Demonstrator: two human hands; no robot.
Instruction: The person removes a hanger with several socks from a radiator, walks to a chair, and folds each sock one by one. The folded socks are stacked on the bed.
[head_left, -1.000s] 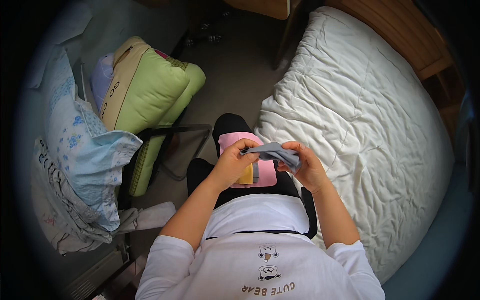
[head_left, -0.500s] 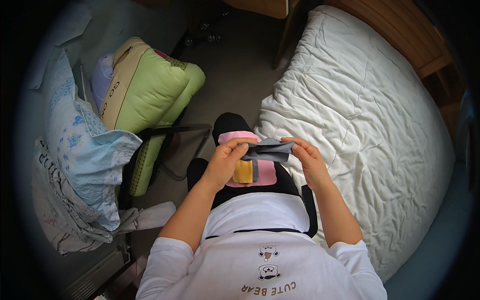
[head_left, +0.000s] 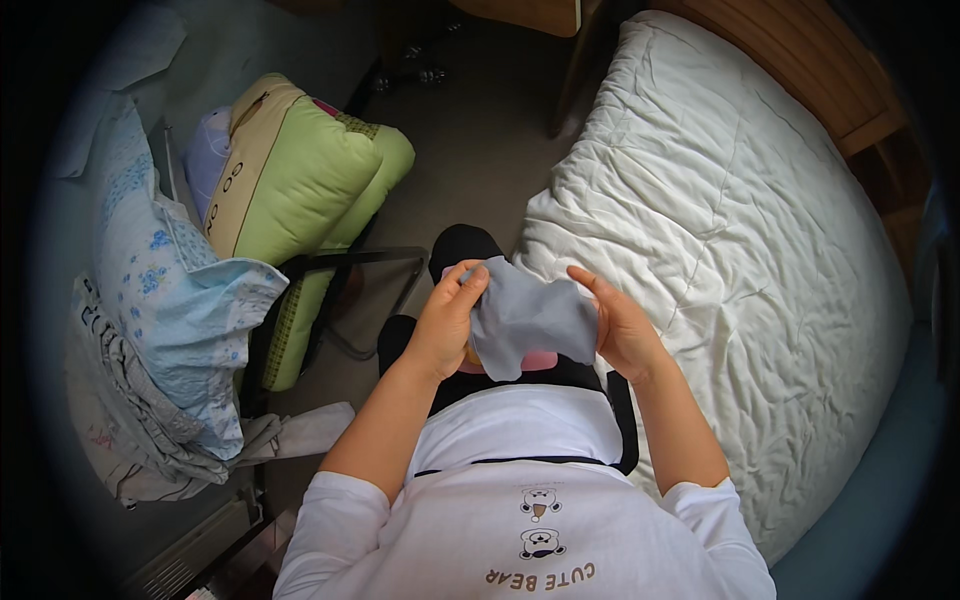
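Over my lap hangs a thin grey cloth piece (head_left: 535, 315), spread out with soft folds. My left hand (head_left: 445, 325) pinches its upper left edge between thumb and fingers. At the cloth's right edge is my right hand (head_left: 625, 330), its uppermost digit stretched out and apart from the cloth. The other fingers of that hand are partly hidden beside or behind the cloth. A pink cloth piece (head_left: 540, 361) lies on my black-trousered thighs, mostly covered from view by the grey one. Only a sliver of yellow shows by the left hand.
A bed with a rumpled white quilt (head_left: 700, 250) stands to the right. On the left, a green cushion (head_left: 310, 180) and a blue-flowered pillow (head_left: 170, 270) are piled by a dark metal chair frame (head_left: 400, 290). A wooden furniture edge (head_left: 540, 15) is at the top.
The grey cloth has gone from a bunched strip to a spread sheet hanging lower over the pink and yellow pieces. My right hand has loosened its pinch; the left still grips.
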